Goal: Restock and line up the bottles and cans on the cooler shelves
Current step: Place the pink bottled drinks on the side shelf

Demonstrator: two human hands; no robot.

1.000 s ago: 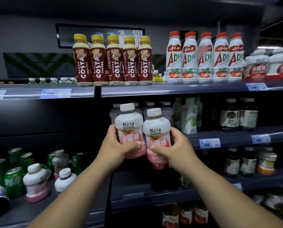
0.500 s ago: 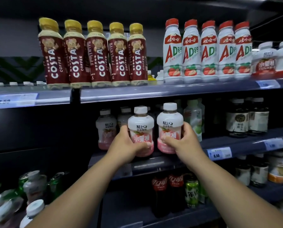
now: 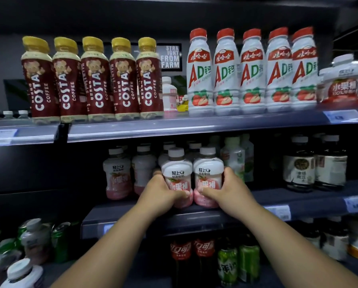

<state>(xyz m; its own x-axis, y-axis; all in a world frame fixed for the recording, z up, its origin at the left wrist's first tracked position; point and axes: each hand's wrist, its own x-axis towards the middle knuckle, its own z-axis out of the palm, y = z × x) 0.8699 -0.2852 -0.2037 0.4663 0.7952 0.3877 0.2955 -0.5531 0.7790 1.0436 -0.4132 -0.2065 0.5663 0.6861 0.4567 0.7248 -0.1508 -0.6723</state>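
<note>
**Head view.** The left hand (image 3: 160,191) wraps the lower body of one pink-and-white bottle (image 3: 176,173), and the right hand (image 3: 229,191) wraps a matching bottle (image 3: 208,171) in the same way. Thumbs lie across the fronts and fingers curl round the sides, so each grip is closed on its own bottle. Both bottles stand upright and side by side, touching or nearly so, at the front lip of the middle shelf (image 3: 194,220). Whether their bases already bear on it cannot be told. Deeper on the middle shelf, directly behind the pair, stand more bottles of the same kind (image 3: 194,146). Two further ones (image 3: 117,175) stand toward its left end, and green-labelled bottles (image 3: 235,161) stand just right of the pair. Judged risks:

- (a) If the bases are let go on the lip and not on the flat deck, the bottles are likely to tip forward and drop toward the cola bottles (image 3: 181,251) below the middle shelf.
- (b) A firm push backward would shunt the row behind and might skew or topple it, since neither hand is free to steady it.
- (c) The right hand passes close to the green-labelled bottles and could nudge them out of line.
- (d) Both grips sit low, so a quick move could make the tops sway.

Both labels face front, which suits the line-up.
</note>
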